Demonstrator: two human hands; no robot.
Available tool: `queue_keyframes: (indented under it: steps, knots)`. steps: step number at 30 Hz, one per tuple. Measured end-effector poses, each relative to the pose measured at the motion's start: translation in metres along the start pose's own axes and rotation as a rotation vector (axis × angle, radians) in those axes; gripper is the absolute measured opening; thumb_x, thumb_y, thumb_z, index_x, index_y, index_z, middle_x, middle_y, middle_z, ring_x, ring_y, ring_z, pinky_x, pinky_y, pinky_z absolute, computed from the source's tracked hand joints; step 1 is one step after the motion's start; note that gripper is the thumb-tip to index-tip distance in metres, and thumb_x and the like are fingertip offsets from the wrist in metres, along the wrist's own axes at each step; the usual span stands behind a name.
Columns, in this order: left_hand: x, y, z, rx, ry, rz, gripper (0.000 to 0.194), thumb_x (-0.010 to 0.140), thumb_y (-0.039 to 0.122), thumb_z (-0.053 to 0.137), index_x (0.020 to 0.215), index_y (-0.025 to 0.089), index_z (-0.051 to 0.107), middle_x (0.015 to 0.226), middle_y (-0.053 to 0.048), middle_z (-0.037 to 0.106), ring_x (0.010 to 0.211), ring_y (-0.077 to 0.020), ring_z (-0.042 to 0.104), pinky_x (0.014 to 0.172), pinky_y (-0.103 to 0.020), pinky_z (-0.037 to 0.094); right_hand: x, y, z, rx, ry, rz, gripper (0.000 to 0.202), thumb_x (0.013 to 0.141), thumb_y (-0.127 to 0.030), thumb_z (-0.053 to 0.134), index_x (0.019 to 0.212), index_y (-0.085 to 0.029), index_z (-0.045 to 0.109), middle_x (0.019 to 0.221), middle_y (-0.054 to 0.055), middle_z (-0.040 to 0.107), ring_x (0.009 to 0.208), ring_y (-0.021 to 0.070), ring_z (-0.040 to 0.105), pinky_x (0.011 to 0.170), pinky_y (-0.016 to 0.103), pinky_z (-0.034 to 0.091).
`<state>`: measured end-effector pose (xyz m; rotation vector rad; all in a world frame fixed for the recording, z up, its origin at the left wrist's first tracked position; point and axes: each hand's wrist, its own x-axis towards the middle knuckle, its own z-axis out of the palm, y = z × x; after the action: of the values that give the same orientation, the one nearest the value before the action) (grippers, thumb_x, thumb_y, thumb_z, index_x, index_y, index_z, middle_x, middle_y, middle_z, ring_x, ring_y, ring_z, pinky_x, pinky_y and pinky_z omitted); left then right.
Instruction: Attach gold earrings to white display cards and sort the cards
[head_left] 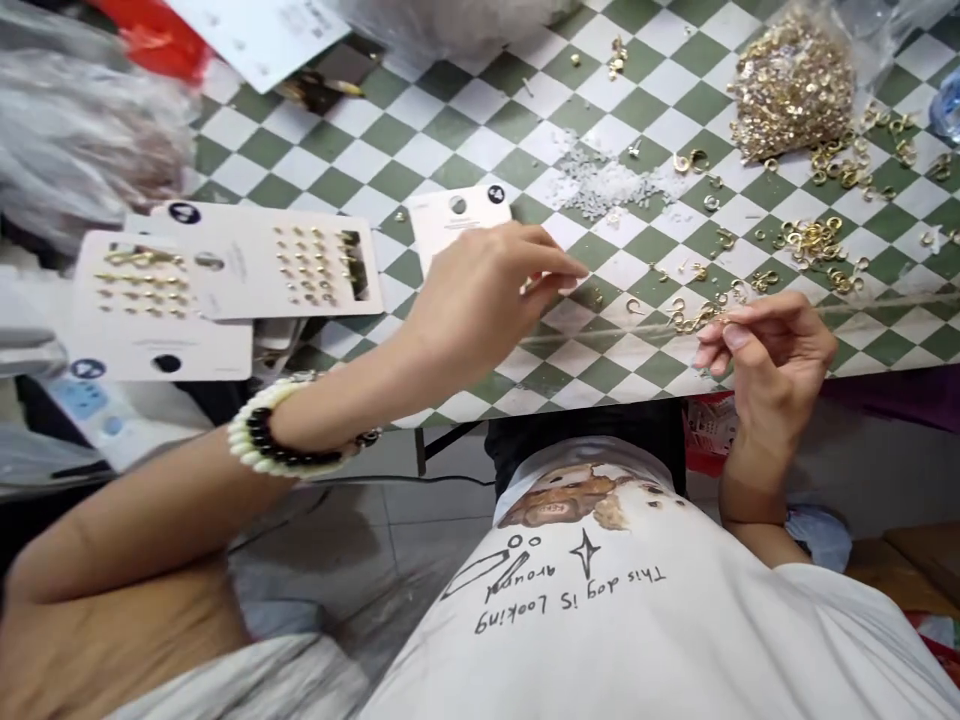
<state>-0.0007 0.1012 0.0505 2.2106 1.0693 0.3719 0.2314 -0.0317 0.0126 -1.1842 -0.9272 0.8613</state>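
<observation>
My left hand (480, 300), with a beaded bracelet at its wrist, hangs over the lower part of a small pale card (442, 225). Its fingers point right and come together in a pinch; what they hold, if anything, is hidden. Beside a cluster of gold hooks and rings (694, 318), my right hand (780, 360) is palm up, thumb and forefinger pinched on something too small to make out. Tiny clear pieces (600, 180) lie scattered on the checkered table between and beyond the hands.
Two cards with rows of gold earrings (307, 260) (142, 290) overlap at left, near crumpled clear plastic (82, 140). A bag of gold pieces (791, 90) stands at the back right, with gold ring piles (810, 240) before it. The table's front edge runs below the hands.
</observation>
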Motion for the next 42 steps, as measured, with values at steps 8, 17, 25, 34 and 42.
queue_keyframes:
  steps: [8,17,25,34,42]
  knots:
    - [-0.057,-0.048,0.022,0.067,0.731,-0.291,0.061,0.078,0.047,0.086,0.13,0.022,0.067,0.098,-0.009,0.07,0.113,-0.039,0.055,0.108,-0.058,0.04,-0.007,-0.011,0.019,0.019,-0.068,-0.004,0.012,0.086,-0.016,0.078,0.091,-0.027,0.076,0.083,-0.002,0.078,0.066,0.0165,0.077,0.05,0.021,0.062]
    - [-0.078,-0.052,0.032,-0.487,0.685,-0.338,0.039,0.076,0.037,0.089,0.104,0.021,0.068,0.085,0.0,0.072,0.075,-0.0149,0.068,0.065,-0.026,0.058,-0.007,-0.016,0.074,-0.029,-0.064,0.034,0.007,0.083,-0.019,0.083,0.087,-0.023,0.078,0.081,-0.001,0.079,0.066,0.0159,0.077,0.045,0.019,0.057]
    - [-0.093,-0.021,0.04,-0.84,0.676,-0.318,0.03,0.088,0.036,0.079,0.108,0.023,0.06,0.078,0.002,0.076,0.07,-0.0157,0.076,0.063,-0.023,0.067,-0.033,-0.009,0.132,-0.107,-0.175,0.013,0.006,0.089,-0.019,0.077,0.09,-0.021,0.072,0.077,-0.004,0.073,0.057,0.0067,0.068,0.05,0.015,0.054]
    - [-0.1,-0.004,0.035,-0.92,0.62,-0.234,0.035,0.097,0.043,0.068,0.124,0.026,0.054,0.106,-0.004,0.078,0.099,-0.0212,0.077,0.078,-0.031,0.069,-0.041,0.002,0.151,-0.381,-0.057,-0.174,0.005,0.097,-0.02,0.067,0.099,-0.023,0.069,0.089,-0.003,0.072,0.068,0.0091,0.072,0.066,0.021,0.063]
    - [-0.097,0.001,0.036,-0.955,0.642,-0.201,0.038,0.095,0.049,0.07,0.12,0.027,0.052,0.101,-0.002,0.078,0.1,-0.0206,0.077,0.079,-0.029,0.069,-0.043,0.004,0.15,-0.492,-0.002,-0.185,0.002,0.096,-0.023,0.068,0.094,-0.023,0.066,0.083,-0.004,0.07,0.066,0.0093,0.07,0.065,0.022,0.061]
